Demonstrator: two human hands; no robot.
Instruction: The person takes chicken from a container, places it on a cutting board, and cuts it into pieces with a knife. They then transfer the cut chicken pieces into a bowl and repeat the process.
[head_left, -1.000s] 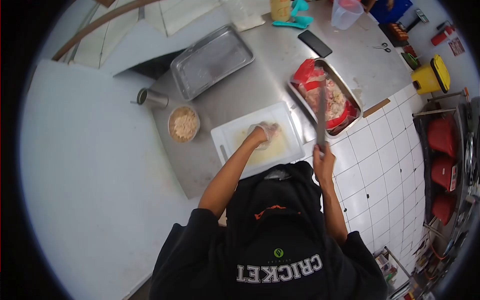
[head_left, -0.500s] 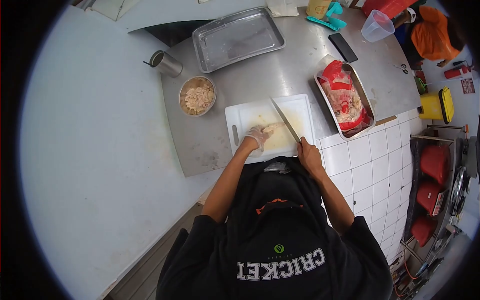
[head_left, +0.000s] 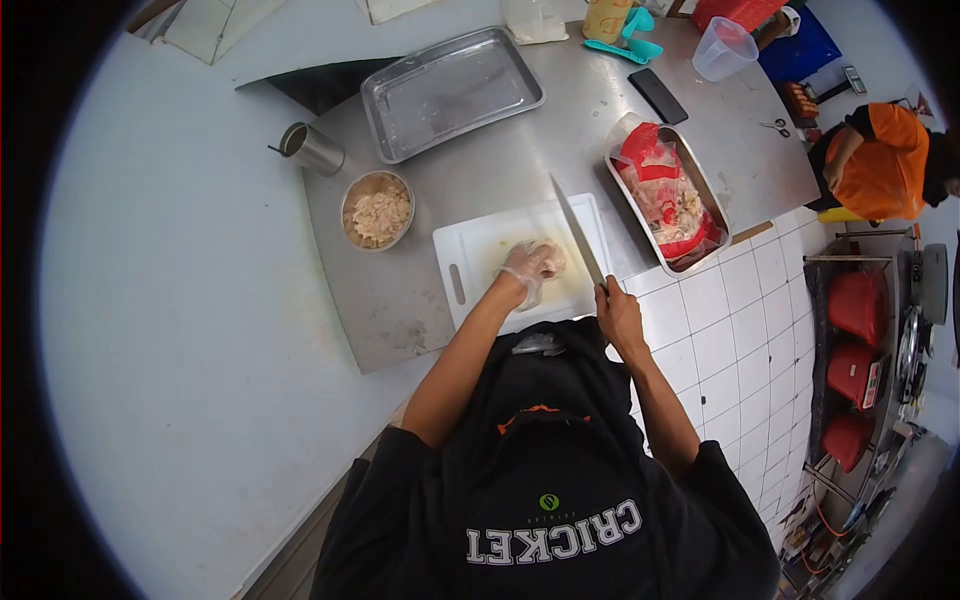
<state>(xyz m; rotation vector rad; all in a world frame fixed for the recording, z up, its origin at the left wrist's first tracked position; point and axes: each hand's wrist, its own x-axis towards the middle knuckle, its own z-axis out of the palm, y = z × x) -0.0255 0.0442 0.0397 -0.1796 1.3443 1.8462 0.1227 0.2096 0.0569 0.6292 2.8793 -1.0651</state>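
My left hand (head_left: 527,272), in a clear plastic glove, is closed on a piece of raw meat (head_left: 553,259), pale like chicken, and rests on the white cutting board (head_left: 478,232). Its fingers partly cover the meat. My right hand (head_left: 619,315) is bare and wrapped round the handle of a long knife (head_left: 577,228). The blade points away from me over the board's right side, apart from the meat. Left of the board stands a metal bowl (head_left: 346,207) with cut pale meat (head_left: 380,216) in it.
To the right is a metal tray (head_left: 716,207) with raw meat in a red and clear bag. A larger tray (head_left: 450,95), a metal cup (head_left: 318,150), a phone (head_left: 658,96), scissors (head_left: 775,127) and a plastic jug (head_left: 725,50) stand about. A person in orange (head_left: 880,165) is at right.
My left hand has closed further over the meat, which is now bunched rather than stretched out. The knife has shifted slightly right relative to the board. The person in orange has moved lower in view.
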